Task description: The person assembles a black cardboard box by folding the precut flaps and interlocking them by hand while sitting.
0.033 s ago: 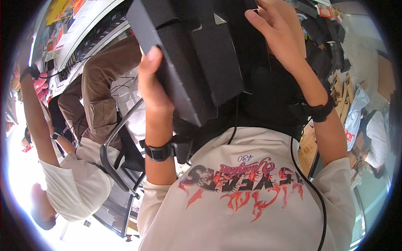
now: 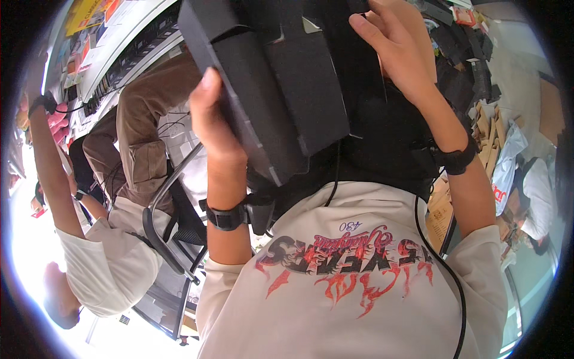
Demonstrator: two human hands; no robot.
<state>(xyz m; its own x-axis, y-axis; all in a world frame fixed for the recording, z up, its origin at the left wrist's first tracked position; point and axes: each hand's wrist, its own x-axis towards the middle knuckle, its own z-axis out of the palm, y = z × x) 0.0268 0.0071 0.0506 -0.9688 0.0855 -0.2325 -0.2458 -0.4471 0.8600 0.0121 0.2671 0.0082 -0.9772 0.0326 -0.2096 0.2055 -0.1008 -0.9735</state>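
A black cardboard box (image 2: pixel 305 90) with folded panels and flaps fills the top middle of the view, tilted, its upper part cut off by the frame edge. My left hand (image 2: pixel 216 122) is closed on its left side, the thumb along the outer edge and the other fingers hidden behind it. On the box's right side, my right hand (image 2: pixel 397 48) has its thumb against the dark cardboard and its fingers curled, partly out of frame. A pale notch (image 2: pixel 311 25) shows between the panels.
To the left, another person (image 2: pixel 113 263) sits by a chair armrest (image 2: pixel 161 233), one arm stretched toward a cluttered white table (image 2: pixel 101 78). Flattened brown cardboard (image 2: pixel 441 209) and black pieces (image 2: pixel 472 60) lie at right. A black cable (image 2: pixel 457 275) hangs over my shirt.
The box's left side panel and lower corner have shifted slightly left and turned a little. My left hand has moved slightly left with it; my right hand looks unmoved.
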